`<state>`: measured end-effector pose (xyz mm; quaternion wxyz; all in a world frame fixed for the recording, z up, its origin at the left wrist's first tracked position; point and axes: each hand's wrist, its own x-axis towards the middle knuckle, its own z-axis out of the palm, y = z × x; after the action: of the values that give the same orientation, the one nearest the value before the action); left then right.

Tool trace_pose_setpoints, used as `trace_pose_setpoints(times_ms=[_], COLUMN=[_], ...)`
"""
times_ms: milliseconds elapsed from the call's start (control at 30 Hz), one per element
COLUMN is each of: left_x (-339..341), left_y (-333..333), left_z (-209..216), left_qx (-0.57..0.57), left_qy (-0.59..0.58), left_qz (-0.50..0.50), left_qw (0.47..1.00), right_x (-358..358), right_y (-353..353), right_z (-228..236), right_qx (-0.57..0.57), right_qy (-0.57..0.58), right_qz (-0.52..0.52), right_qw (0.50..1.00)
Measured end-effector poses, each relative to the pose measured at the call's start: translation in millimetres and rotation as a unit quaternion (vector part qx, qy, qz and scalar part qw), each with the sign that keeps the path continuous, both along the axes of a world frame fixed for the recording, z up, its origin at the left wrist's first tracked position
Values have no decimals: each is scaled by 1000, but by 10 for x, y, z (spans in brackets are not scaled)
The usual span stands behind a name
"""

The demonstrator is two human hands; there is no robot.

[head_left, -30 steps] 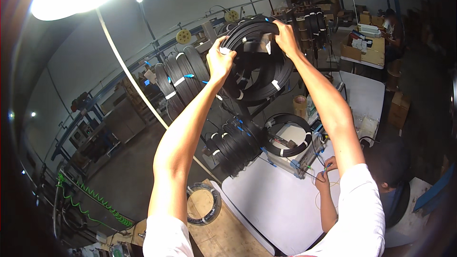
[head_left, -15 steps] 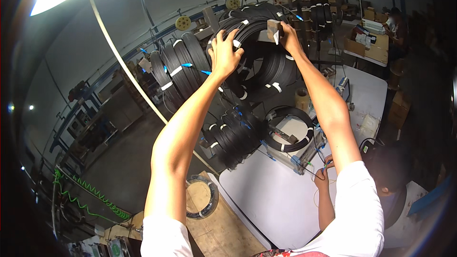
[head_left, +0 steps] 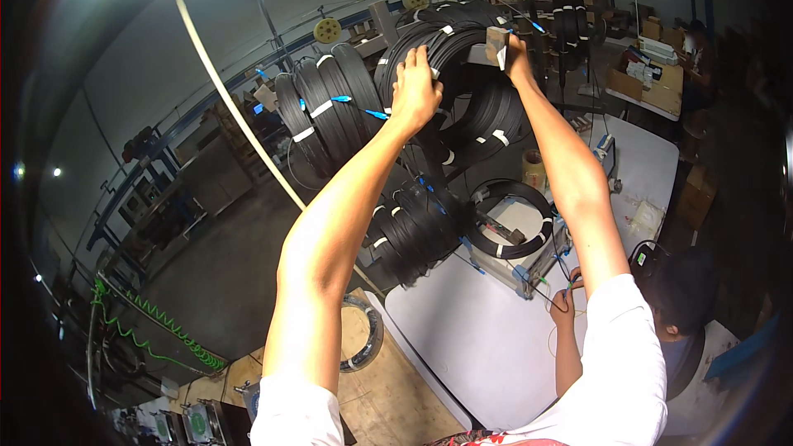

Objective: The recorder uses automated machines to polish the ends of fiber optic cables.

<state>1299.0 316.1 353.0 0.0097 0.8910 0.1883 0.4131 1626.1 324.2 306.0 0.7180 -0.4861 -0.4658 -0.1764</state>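
Both my arms are raised and reach forward to a large coil of black cable (head_left: pixel 453 51), bound with white ties, on a rack. My left hand (head_left: pixel 417 91) lies against the coil's left side, fingers stretched out and close together. My right hand (head_left: pixel 519 59) is closed at the coil's upper right, beside a squared brown block (head_left: pixel 497 48) that looks like a bar's end; some of its fingers are hidden. More black coils (head_left: pixel 322 107) with blue connectors hang to the left of my left hand. Another large coil (head_left: pixel 487 120) hangs below my hands.
A lower stack of coils (head_left: pixel 417 227) hangs beside the white table (head_left: pixel 446 322). On it, a single black coil (head_left: pixel 545 235) rests over a box-like device. A co-worker (head_left: pixel 681 289) handles thin cable at the right. A pale pole (head_left: pixel 219 74) slants up at left; a wooden board (head_left: pixel 396 380) lies near me.
My left hand's fingers have gone from spread and curled over the coil to straighter and closer together. The whole view has shifted slightly; my right hand stays at the block.
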Motion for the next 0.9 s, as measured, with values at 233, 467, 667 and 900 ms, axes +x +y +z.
trace_pose_setpoints(times_ms=[233, 467, 667, 900], left_x=[-311, -1481, -2980, -5724], left_y=[89, -194, -1110, -1888], left_z=[57, 21, -44, -530], left_qx=[7, -40, -29, -36], left_qy=[35, 129, 263, 198], left_qz=[42, 6, -71, -83], left_qw=[998, 991, 962, 976], right_x=[-401, -1170, -1063, -2569], right_y=[42, -195, -662, -1014], right_z=[120, 74, -434, -845], right_qx=[84, -107, -125, -9], right_qy=[213, -100, -33, -8], right_qz=[279, -247, -267, -261], right_qw=[933, 958, 955, 965])
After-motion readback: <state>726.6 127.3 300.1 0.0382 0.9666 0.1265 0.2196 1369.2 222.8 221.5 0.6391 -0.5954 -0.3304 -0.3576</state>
